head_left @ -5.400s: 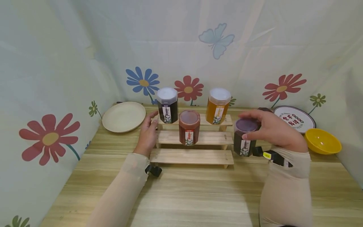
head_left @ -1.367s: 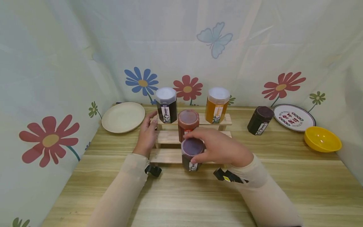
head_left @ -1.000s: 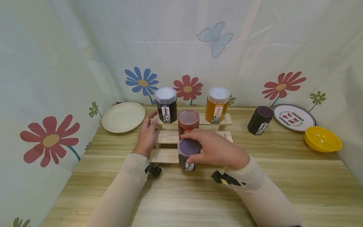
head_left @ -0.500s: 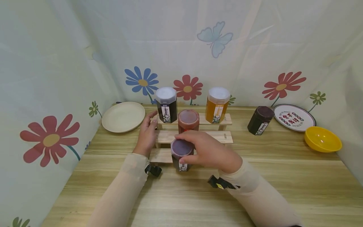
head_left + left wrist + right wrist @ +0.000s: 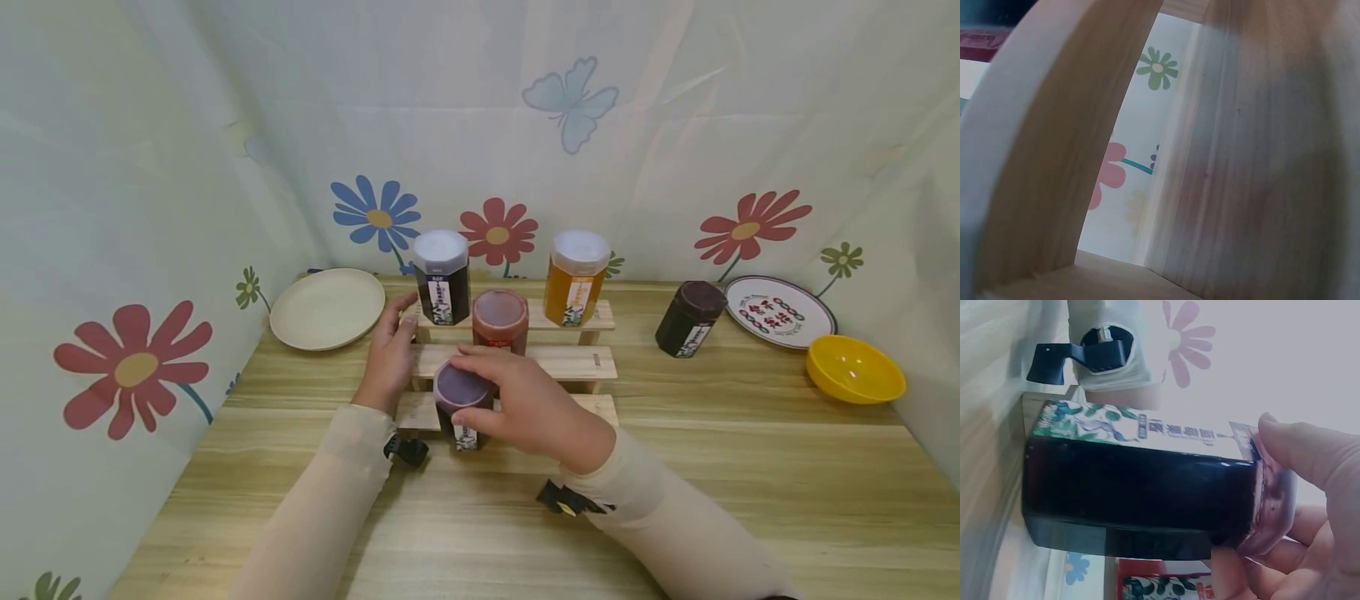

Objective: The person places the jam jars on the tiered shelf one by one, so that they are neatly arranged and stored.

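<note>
My right hand (image 5: 525, 408) grips a dark purple jam jar (image 5: 462, 404) around its purple lid, with the thumb at the front and the fingers behind. In the right wrist view this jam jar (image 5: 1141, 487) shows a printed label and a dark faceted side. It is upright at the left part of the lowest step of a three-tier wooden rack (image 5: 555, 362). My left hand (image 5: 386, 358) rests against the rack's left end, fingers and thumb fairly straight. A red-brown jar (image 5: 500, 321) stands on the middle step, partly hidden by my right hand.
On the top step stand a dark jar with a white lid (image 5: 442, 279) and an amber jar (image 5: 577, 279). Another dark jar (image 5: 690, 319) is on the table to the right, by an oval plate (image 5: 813, 325) and a yellow bowl (image 5: 855, 369). A cream plate (image 5: 327, 310) lies back left.
My right hand has brought the dark purple jar from the rack's right side to its lowest step, then moved it further left along that step. My left hand has stayed at the rack's end.
</note>
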`<control>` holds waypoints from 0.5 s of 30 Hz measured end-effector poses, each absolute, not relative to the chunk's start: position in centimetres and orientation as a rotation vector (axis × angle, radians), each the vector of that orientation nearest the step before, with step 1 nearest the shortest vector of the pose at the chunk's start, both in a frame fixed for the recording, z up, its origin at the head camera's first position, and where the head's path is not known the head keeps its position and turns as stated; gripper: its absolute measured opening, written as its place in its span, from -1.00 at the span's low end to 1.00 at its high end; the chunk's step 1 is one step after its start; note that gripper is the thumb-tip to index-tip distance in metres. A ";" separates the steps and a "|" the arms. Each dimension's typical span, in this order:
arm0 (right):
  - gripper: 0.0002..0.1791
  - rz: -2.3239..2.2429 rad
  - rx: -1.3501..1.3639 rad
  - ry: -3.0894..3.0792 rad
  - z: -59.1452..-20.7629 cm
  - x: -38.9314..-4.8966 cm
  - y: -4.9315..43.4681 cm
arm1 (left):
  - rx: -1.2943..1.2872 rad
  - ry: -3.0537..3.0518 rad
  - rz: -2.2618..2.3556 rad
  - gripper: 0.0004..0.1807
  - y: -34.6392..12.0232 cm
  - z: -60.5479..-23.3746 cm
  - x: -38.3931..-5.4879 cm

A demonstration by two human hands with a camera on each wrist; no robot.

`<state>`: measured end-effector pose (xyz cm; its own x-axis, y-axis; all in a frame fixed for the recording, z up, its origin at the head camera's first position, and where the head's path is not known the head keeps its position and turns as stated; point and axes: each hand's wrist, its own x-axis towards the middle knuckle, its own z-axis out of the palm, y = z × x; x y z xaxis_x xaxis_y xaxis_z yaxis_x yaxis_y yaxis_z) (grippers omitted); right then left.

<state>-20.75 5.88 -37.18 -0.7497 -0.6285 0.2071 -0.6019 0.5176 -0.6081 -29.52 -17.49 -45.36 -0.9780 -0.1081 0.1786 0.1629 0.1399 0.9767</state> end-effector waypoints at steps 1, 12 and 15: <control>-0.25 -1.060 -1.093 2.708 -37.2 -20.7 5.8 | -0.051 -2.209 -1.933 -0.49 -17.5 -45.3 -29.5; -0.42 -0.955 -1.068 2.805 -36.3 -20.4 6.5 | -0.058 -2.213 -1.931 -0.49 -17.5 -45.1 -29.4; -0.46 -0.961 -1.093 2.821 -36.3 -20.5 6.5 | -0.065 -2.206 -1.931 -0.49 -17.6 -45.2 -29.4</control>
